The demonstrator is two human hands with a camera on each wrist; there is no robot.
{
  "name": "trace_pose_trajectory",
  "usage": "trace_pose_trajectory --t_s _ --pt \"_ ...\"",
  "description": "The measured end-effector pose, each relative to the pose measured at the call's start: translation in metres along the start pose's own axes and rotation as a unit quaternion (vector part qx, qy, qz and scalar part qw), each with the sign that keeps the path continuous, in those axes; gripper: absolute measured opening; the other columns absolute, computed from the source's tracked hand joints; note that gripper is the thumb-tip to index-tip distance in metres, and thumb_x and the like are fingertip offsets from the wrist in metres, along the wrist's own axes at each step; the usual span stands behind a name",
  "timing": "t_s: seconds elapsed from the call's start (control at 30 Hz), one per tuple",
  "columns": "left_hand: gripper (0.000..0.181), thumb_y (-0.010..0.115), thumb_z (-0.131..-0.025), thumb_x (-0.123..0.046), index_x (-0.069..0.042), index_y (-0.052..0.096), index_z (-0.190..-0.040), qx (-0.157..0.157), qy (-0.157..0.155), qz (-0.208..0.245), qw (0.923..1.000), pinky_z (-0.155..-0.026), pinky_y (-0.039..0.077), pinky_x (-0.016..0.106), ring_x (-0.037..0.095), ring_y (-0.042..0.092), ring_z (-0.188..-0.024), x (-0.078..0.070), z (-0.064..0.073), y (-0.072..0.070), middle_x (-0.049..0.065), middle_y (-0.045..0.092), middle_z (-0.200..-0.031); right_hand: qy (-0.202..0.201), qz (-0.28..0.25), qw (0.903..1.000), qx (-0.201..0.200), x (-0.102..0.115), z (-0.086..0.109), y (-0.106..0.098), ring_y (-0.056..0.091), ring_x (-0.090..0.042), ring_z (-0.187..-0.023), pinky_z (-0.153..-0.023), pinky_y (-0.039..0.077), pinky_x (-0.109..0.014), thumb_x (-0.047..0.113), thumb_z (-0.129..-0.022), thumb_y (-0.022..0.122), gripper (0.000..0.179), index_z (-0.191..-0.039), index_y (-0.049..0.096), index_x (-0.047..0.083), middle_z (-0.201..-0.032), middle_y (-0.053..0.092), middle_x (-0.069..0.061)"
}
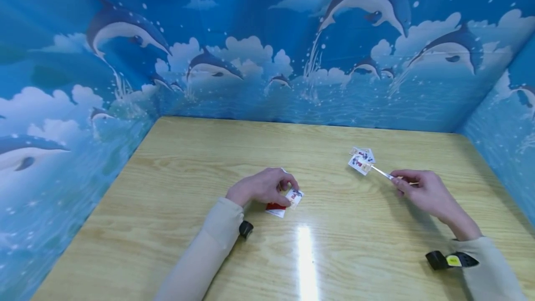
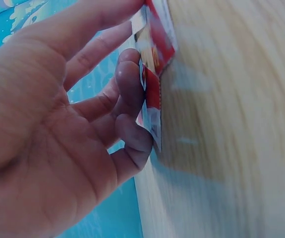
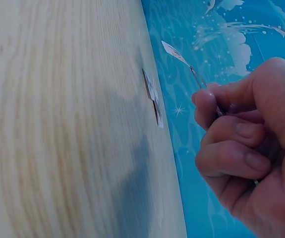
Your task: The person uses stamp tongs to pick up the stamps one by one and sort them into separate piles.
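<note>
My right hand [image 1: 424, 192] pinches slim metal tweezers [image 1: 381, 172] between thumb and fingers. At their tips is a small white printed card [image 1: 358, 164]; in the right wrist view this card [image 3: 174, 52] is raised off the table. More small printed cards [image 3: 152, 91] lie beneath it on the wood. My left hand [image 1: 267, 186] is low over the table, thumb and fingers at a small pile. It holds a white printed card [image 1: 295, 197] by the edge, and a red and white piece [image 1: 276, 210] shows below. Curled fingers rest along the pile [image 2: 153, 94] in the left wrist view.
The wood-grain table [image 1: 175, 166] spreads under both arms. A blue dolphin-print curtain [image 1: 259, 78] borders it at the back and both sides. Dark wrist devices [image 1: 245, 229] sit on both cuffs. A bright light reflection [image 1: 307, 259] falls near the front middle.
</note>
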State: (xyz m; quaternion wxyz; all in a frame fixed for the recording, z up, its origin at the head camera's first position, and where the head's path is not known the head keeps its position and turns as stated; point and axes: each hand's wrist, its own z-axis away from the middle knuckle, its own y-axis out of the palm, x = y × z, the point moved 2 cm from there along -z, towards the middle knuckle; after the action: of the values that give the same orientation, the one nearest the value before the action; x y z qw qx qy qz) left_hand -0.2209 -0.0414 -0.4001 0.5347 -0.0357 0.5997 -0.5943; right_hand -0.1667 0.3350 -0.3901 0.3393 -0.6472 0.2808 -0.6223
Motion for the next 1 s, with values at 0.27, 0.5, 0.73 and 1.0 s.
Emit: trace_pose_trajectory --t_s 0.27,0.5,0.73,1.0 --pt "0.029 0.081 -0.088 -0.023 -0.024 0.071 -0.116 0.0 -0.005 0.007 1.0 -0.076 0.043 0.027 0.014 0.05 -0.086 0.001 0.0 0.0 -0.001 0.058 -0.098 0.002 -0.012 0.9998 -0.016 -0.01 -0.003 -0.003 0.06 -0.002 -0.069 -0.057 0.043 -0.023 0.02 -0.107 0.053 0.037 -0.127 0.063 -0.01 -0.083 0.072 -0.011" --pt "0.029 0.081 -0.089 -0.025 -0.025 0.071 -0.115 0.001 -0.01 0.006 0.9999 -0.075 0.042 0.026 0.014 0.05 -0.084 0.002 -0.001 0.0 -0.002 0.058 -0.096 0.007 -0.017 0.9994 -0.028 -0.017 -0.005 -0.004 0.062 0.002 -0.068 -0.059 0.044 -0.02 0.019 -0.106 0.054 0.036 -0.125 0.065 -0.01 -0.081 0.075 -0.01" --pt "0.028 0.079 -0.09 -0.025 -0.026 0.069 -0.116 0.006 -0.016 0.003 0.9999 -0.075 0.041 0.027 0.014 0.05 -0.085 0.001 -0.002 -0.001 -0.002 0.057 -0.096 0.022 -0.002 0.9994 -0.027 -0.021 -0.008 -0.003 0.061 0.003 -0.068 -0.059 0.042 -0.02 0.021 -0.106 0.054 0.038 -0.125 0.065 -0.01 -0.08 0.075 -0.009" --pt "0.028 0.079 -0.089 -0.024 -0.026 0.069 -0.115 0.007 -0.019 0.011 0.9997 -0.073 0.04 0.026 0.014 0.05 -0.083 0.001 -0.002 -0.001 -0.002 0.057 -0.095 0.029 0.031 0.999 -0.013 -0.026 -0.009 -0.001 0.06 0.003 -0.069 -0.063 0.041 -0.02 0.025 -0.106 0.054 0.041 -0.125 0.065 -0.01 -0.084 0.077 -0.008"
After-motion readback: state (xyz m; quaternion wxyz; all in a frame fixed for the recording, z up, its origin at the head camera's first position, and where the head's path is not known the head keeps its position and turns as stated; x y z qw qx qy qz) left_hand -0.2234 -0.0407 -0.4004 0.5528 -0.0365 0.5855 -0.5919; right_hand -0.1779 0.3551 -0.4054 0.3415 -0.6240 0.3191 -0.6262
